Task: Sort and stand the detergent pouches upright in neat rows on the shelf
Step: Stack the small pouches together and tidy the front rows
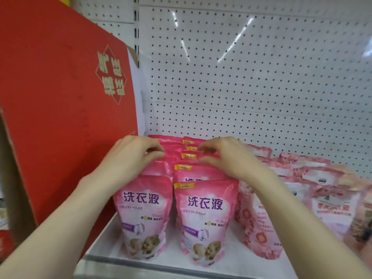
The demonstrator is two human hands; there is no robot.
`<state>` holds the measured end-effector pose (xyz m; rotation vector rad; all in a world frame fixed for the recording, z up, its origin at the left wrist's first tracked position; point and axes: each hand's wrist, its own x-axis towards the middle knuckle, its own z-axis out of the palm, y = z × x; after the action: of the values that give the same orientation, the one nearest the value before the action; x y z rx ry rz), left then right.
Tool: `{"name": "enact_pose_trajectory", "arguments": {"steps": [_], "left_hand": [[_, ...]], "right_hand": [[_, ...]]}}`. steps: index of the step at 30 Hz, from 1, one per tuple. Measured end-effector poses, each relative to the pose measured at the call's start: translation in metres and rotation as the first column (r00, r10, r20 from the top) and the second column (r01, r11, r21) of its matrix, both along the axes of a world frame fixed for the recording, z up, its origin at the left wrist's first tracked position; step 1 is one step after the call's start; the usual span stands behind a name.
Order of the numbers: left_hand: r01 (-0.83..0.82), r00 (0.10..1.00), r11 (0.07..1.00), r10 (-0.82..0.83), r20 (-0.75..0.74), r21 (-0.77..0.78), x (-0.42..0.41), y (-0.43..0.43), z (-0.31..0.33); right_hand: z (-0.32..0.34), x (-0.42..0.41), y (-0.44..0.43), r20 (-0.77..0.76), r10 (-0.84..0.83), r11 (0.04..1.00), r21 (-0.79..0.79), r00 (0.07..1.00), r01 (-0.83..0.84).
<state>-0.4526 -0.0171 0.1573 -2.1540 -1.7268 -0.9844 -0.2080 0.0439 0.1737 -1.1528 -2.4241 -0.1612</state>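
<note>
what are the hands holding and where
Left hand pinches the top edge of a left-row pouch; right hand pinches the top edge of a right-row pouch, both a few back from the front.

Behind the front pink pouch point(203, 222), the other pink pouches point(181, 170) show only their top edges, and the left hand point(138, 152) and right hand point(219, 156) cover several. Its small print is unreadable. To its right, the pale pouches point(326, 198) are blurred and the last is cut off. To its left, the red box point(60, 97) runs out of frame.
</note>
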Motion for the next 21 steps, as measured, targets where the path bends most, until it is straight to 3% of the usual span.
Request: {"name": "enact_pose_trajectory", "arguments": {"steps": [2,5,8,12,18,21], "left_hand": [[-0.083,0.988,0.986,0.063,-0.141,-0.142,0.0,0.018,0.009],[-0.138,0.974,0.95,0.079,-0.214,-0.28,-0.002,0.04,0.01],[-0.123,0.983,0.96,0.084,-0.163,-0.252,-0.006,0.051,0.011],[-0.116,0.969,0.954,0.049,-0.24,-0.275,-0.007,0.058,0.006],[-0.07,0.972,0.961,0.006,-0.233,-0.269,-0.014,0.061,0.008],[-0.019,0.982,0.953,-0.04,-0.186,-0.304,-0.013,0.063,0.012]], "right_hand": [[0.003,-0.008,0.013,0.179,-0.054,0.988,-0.134,0.982,0.079],[0.003,-0.004,0.025,0.218,-0.084,0.979,-0.165,0.972,0.122],[0.002,0.004,0.027,0.189,-0.098,0.978,-0.165,0.977,0.13],[0.004,0.004,0.032,0.214,-0.102,0.967,-0.209,0.971,0.148],[0.013,0.001,0.039,0.268,-0.088,0.944,-0.286,0.959,0.166],[0.025,-0.002,0.044,0.149,-0.085,0.942,-0.31,0.985,0.128]]}}
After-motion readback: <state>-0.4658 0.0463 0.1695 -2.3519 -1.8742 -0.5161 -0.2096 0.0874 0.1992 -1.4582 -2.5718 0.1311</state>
